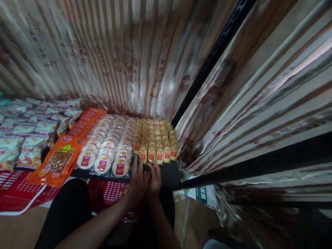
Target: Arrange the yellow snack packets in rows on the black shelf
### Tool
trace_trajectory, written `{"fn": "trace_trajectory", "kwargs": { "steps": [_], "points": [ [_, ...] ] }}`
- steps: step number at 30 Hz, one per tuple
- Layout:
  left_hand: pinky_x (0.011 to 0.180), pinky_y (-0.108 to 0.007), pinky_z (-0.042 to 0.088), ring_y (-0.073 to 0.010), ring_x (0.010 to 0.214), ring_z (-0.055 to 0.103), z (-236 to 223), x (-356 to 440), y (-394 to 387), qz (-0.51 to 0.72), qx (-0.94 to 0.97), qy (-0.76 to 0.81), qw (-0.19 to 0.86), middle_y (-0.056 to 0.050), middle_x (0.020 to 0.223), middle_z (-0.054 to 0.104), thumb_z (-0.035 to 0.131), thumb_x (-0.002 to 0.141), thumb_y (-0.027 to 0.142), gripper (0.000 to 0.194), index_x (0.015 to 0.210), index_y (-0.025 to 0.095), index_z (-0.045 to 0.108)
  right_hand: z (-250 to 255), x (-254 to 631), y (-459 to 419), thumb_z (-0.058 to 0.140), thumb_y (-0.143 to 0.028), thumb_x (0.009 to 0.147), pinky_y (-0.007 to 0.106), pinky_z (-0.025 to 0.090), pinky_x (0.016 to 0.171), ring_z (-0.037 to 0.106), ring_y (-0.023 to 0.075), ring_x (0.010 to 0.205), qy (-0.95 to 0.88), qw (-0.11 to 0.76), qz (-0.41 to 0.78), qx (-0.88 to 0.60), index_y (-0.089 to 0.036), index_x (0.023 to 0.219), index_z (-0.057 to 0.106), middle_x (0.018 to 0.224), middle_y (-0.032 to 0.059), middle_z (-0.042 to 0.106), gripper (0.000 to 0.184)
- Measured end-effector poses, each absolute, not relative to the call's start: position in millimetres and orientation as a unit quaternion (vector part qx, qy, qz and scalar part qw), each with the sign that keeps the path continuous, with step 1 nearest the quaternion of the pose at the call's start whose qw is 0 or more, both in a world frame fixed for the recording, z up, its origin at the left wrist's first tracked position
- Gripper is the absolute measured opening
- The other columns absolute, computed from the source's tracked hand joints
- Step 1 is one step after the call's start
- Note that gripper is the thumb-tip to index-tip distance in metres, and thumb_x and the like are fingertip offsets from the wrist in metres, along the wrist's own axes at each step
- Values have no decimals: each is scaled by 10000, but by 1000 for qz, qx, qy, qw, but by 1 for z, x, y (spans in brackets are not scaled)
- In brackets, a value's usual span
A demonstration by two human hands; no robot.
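Observation:
My left hand point(138, 182) reaches to the front edge of a dark shelf point(169, 173), fingers stretched forward at the front row of small yellow snack packs point(151, 153). Close beside it, my right hand point(154, 182) also has its fingers extended against the lower front of those packs. No object shows in either hand, though the space between them is partly hidden. The packs stand upright in several tidy rows with red and white labels. Left of them lie rows of round white rice crackers point(101, 164) in clear wrappers.
Orange snack bags point(60, 159) and white puffy bags point(33, 149) fill the shelf further left. Red baskets point(113, 191) sit below. A black metal post point(208, 68) and rail point(249, 160) border the right. Striped plastic sheeting point(103, 46) hangs behind.

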State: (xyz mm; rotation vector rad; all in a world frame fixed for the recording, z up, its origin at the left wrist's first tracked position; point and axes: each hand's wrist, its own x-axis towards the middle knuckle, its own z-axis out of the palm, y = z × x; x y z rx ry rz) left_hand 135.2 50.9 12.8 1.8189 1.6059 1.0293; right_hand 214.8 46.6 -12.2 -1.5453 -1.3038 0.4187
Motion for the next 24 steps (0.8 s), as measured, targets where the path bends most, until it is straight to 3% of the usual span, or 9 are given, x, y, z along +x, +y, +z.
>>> {"fn": "trace_trajectory", "kwargs": {
  "steps": [4,8,15,20,24],
  "points": [
    [1030,-485,329,-265,1275,331,18,130,37,383,688,572,230,-177,1385,330,370,861,231,391,1223,107,453,-13,210,37,391,-280,827,365,423,924,544,191,1028,-491,548,228,-637,-190,968,645,1094,86,582,304],
    [956,-431,418,-215,1070,508,23,123,17,372,696,565,242,-134,1122,564,343,870,224,310,1089,128,540,-12,204,15,418,-281,825,353,445,885,559,193,985,-523,540,203,-627,-181,973,638,1032,86,600,284],
    [902,-400,456,-199,998,552,15,101,-18,357,691,563,281,-107,1051,604,339,847,224,301,1046,159,555,-20,186,-29,423,-300,817,340,482,817,607,205,914,-527,503,235,-644,-184,957,621,962,90,653,268],
    [895,-368,443,-202,968,587,-7,82,-27,265,668,603,347,-122,1010,647,336,794,159,321,964,148,609,-40,174,-40,398,-229,783,348,462,863,614,221,977,-542,377,309,-685,-186,1014,625,1039,104,664,327],
    [687,-342,493,-216,700,638,-29,64,-28,205,642,615,410,-81,704,684,447,703,170,199,691,198,644,-54,167,-39,421,-152,766,318,487,763,662,221,861,-621,185,395,-650,-182,982,660,935,102,703,323]
  ]
}}
